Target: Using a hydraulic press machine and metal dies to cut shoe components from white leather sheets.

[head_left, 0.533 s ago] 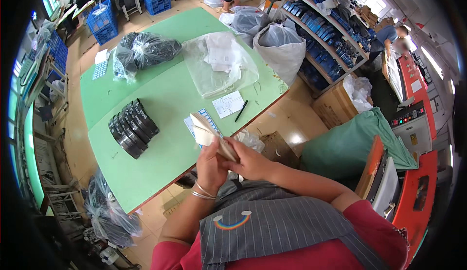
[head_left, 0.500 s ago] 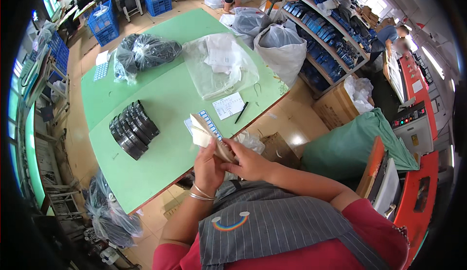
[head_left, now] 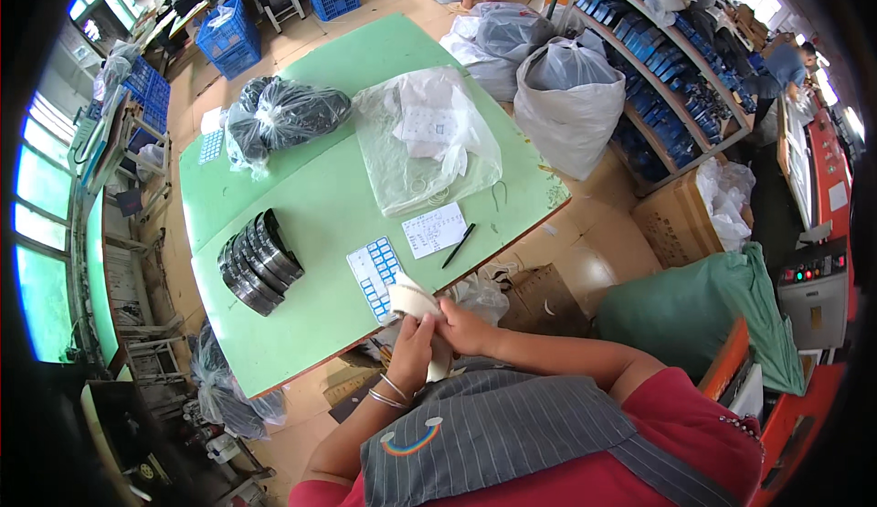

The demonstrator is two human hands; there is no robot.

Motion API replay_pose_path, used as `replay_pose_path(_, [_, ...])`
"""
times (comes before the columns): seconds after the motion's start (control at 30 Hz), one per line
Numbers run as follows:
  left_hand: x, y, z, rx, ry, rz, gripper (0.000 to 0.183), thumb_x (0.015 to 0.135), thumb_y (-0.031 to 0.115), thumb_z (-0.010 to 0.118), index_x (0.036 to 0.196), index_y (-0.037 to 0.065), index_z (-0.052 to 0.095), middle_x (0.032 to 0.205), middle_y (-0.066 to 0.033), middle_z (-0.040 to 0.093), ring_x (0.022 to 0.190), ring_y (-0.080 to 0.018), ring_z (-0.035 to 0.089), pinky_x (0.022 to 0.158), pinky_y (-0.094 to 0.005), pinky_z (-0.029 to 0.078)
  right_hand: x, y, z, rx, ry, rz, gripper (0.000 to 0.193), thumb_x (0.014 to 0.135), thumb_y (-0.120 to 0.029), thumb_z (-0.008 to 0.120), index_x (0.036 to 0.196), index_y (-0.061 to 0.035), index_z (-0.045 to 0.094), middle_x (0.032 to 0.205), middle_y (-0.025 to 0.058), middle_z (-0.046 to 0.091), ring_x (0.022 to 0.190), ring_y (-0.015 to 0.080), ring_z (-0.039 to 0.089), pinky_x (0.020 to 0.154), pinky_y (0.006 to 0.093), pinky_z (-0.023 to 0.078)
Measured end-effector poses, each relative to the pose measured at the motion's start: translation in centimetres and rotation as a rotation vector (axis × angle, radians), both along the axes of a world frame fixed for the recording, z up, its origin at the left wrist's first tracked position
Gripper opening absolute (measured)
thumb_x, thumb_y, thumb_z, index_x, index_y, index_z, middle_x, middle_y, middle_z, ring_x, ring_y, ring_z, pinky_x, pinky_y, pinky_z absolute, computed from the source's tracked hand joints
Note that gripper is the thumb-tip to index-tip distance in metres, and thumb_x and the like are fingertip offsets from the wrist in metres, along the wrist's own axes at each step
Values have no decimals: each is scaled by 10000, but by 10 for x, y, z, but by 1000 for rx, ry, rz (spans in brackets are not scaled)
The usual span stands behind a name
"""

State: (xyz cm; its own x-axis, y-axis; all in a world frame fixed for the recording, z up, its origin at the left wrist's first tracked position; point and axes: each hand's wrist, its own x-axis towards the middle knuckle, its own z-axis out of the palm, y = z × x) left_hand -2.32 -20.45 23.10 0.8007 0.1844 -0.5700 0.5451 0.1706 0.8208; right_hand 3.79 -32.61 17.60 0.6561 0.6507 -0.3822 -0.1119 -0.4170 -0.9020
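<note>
Close to my body, at the table's near edge, I hold a cream-coloured folded piece (head_left: 416, 301), which looks like cloth or soft sheet material. My left hand (head_left: 411, 353) is closed round its lower part, bracelets at the wrist. My right hand (head_left: 464, 329) grips it from the other side, fingers wrapped over it. Just beyond the piece lies a sheet of blue-bordered labels (head_left: 375, 274). A handwritten white paper (head_left: 433, 230) and a black pen (head_left: 459, 245) are on the table to its right. Several black curved strips (head_left: 259, 265) stand nested together at the left.
On the green table (head_left: 320, 333) lie a clear plastic bag (head_left: 384, 178) and a bag of black pieces (head_left: 297, 110). Stuffed white sacks (head_left: 566, 114) and a loaded shelf (head_left: 658, 68) stand beyond. A green sack (head_left: 694, 311) and a cardboard box (head_left: 676, 224) flank my right.
The cream piece has turned and come lower, nearer my body, with both hands still on it. The label sheet is now more exposed. The whole view has shifted slightly.
</note>
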Motion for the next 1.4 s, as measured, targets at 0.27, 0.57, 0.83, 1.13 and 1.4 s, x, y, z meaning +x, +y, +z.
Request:
replay_pose_path(0.27, [-9, 9, 3, -96, 70, 332, 231, 936, 101, 410, 1095, -14, 532, 975, -42, 597, 832, -100, 559, 764, -237, 454, 146, -20, -87, -67, -237, 2, 261, 836, -299, 570, 895, -47, 601, 828, 162, 638, 734, 321, 617, 661, 397, 484])
replay_pose_path(0.57, [-20, -46, 33, -370, 30, 546, 341, 910, 116, 479, 1222, -14, 438, 1125, -78, 553, 1013, -155, 528, 882, -280, 424, 262, 23, -175, -451, -608, 133, 260, 892, -240, 390, 1003, -103, 580, 1091, 184, 521, 928, 344, 584, 764, 460, 483])
replay_pose_path(0.83, [-18, -57, 36, -204, 142, 401, 429, 894, 127, 537, 1273, -14, 395, 1163, -83, 551, 1032, -153, 535, 909, -286, 414, 272, 17, -165, -328, -533, 162, 133, 838, -168, 504, 874, -81, 598, 984, 145, 573, 874, 306, 601, 724, 431, 483])
replay_pose_path(1.13, [-2, -41, 22, 73, 115, 388, 362, 880, 32, 507, 1220, -15, 391, 1037, -98, 591, 921, -151, 574, 809, -279, 467, 262, -14, -106, 185, -418, -168, 151, 804, -116, 543, 926, -46, 599, 787, 128, 609, 703, 273, 601, 631, 351, 477])
replay_pose_path(1.4, [-14, -32, -8, 110, 184, 241, 277, 810, 18, 632, 911, 41, 376, 805, -62, 563, 709, -83, 556, 590, -201, 465, 87, -31, 17, 492, -451, 572, 558, 726, -369, 713, 1118, -17, 530, 1100, 188, 521, 1080, 339, 495, 935, 388, 395])
